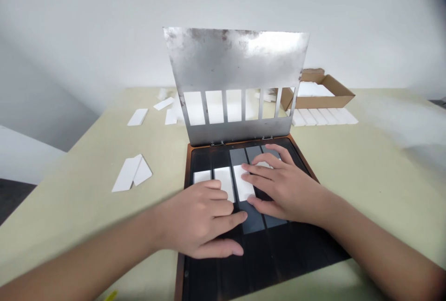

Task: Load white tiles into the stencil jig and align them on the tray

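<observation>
A black board (pixel 240 268) with a wooden edge lies before me, bearing white cards in a row. My right hand (pixel 278 185) rests over its right half with fingers spread. Its fingertips and thumb touch the white card (pixel 243 189) in the third column. Another card to the right is mostly hidden beneath these fingers. To the left, my left hand (pixel 205 219) hovers low over the board, index finger and thumb apart, other fingers loosely curled, nothing visible in it. It partly covers two more cards, the second white card (pixel 223 178) and the leftmost white card (pixel 202 176).
A metal plate (pixel 237 68) with rectangular windows stands raised on hinges at the board's far edge. Behind it at right is a cardboard box (pixel 324 101) holding white cards, with a row of cards (pixel 324 116) in front. Loose cards (pixel 127 173) lie at left.
</observation>
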`<action>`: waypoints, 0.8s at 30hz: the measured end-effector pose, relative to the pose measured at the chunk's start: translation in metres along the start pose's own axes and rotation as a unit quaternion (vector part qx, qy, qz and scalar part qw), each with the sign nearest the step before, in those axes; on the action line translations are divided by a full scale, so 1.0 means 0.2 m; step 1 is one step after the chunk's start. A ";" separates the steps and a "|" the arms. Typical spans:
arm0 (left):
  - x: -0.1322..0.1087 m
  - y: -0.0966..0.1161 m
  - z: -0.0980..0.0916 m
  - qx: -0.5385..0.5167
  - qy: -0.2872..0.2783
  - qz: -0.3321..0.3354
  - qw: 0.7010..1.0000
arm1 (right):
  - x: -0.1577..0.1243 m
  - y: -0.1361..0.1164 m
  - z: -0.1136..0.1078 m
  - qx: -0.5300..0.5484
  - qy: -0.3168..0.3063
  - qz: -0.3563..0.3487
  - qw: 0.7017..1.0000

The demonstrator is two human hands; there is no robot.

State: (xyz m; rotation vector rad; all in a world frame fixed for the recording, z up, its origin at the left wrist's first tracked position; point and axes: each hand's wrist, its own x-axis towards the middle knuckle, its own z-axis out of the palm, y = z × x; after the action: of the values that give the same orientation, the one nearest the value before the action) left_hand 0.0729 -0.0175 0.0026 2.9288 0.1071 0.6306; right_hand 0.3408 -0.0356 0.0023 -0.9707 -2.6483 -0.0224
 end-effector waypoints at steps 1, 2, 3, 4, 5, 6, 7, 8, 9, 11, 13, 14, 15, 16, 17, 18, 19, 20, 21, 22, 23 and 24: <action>0.00 0.00 0.00 0.000 0.000 0.000 1.000 | 0.00 0.00 0.00 0.000 0.001 0.000 1.000; 0.00 0.00 0.00 0.000 0.001 0.000 1.000 | 0.00 0.00 0.00 0.001 0.002 0.000 1.000; 0.00 0.00 0.00 0.000 0.001 0.000 1.000 | 0.00 0.00 0.00 0.001 0.002 0.000 1.000; 0.00 0.00 0.00 0.000 0.001 0.001 1.000 | 0.00 0.00 0.00 0.001 0.004 -0.001 1.000; 0.00 0.00 0.00 -0.001 0.001 0.003 1.000 | 0.00 0.00 0.00 0.001 0.004 -0.001 1.000; 0.00 -0.01 0.00 -0.002 0.001 0.004 1.000 | 0.00 0.00 0.00 0.001 0.005 -0.001 1.000; 0.00 -0.01 0.00 -0.003 0.001 0.004 1.000 | 0.00 0.00 0.00 0.000 0.004 0.000 1.000; 0.00 -0.01 0.00 -0.002 0.000 0.004 1.000 | 0.00 0.00 0.00 0.000 0.004 0.000 1.000; 0.00 -0.01 0.00 -0.002 0.000 0.002 1.000 | 0.00 0.00 0.00 0.000 0.002 0.002 1.000; 0.00 0.00 0.00 -0.001 0.001 0.000 1.000 | 0.00 0.00 0.00 -0.001 -0.002 0.004 1.000; 0.00 0.00 0.00 -0.001 0.001 -0.003 1.000 | 0.00 0.00 0.00 0.000 -0.005 0.006 1.000; 0.00 0.00 0.00 -0.001 0.002 -0.004 1.000 | 0.00 0.00 0.00 -0.001 -0.006 0.007 1.000; 0.00 0.00 0.00 -0.001 0.003 -0.004 1.000 | 0.00 0.00 0.00 -0.001 -0.007 0.006 1.000; 0.00 0.00 0.00 -0.001 0.003 -0.005 1.000 | 0.00 0.00 0.00 -0.001 -0.008 0.006 1.000; 0.00 0.00 0.00 0.000 0.003 -0.005 1.000 | 0.00 0.00 0.00 0.000 -0.009 0.006 1.000; 0.00 0.00 0.00 0.000 0.001 -0.005 1.000 | 0.00 0.00 -0.01 0.001 -0.012 0.007 1.000; 0.00 0.00 0.00 0.000 0.000 -0.004 1.000 | 0.00 0.00 -0.02 0.003 -0.016 0.007 1.000; 0.00 0.00 -0.01 0.000 -0.002 -0.003 1.000 | 0.00 0.00 -0.02 0.005 -0.021 0.008 1.000; 0.00 0.00 -0.01 -0.001 -0.003 -0.003 1.000 | -0.01 0.00 -0.03 0.007 -0.027 0.009 1.000; 0.00 0.00 -0.01 -0.001 -0.003 -0.002 1.000 | -0.01 0.00 -0.04 0.008 -0.031 0.010 0.999; 0.00 0.00 -0.01 0.000 -0.003 -0.002 1.000 | -0.01 0.00 -0.04 0.009 -0.034 0.011 0.999; 0.00 0.00 -0.01 0.000 -0.003 -0.002 1.000 | -0.01 0.00 -0.04 0.009 -0.035 0.012 0.999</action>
State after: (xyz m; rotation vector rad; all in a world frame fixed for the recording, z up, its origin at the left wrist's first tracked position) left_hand 0.0720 -0.0170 0.0038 2.9295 0.1123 0.6201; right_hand 0.3441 -0.0378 0.0104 -1.0148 -2.6960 0.0419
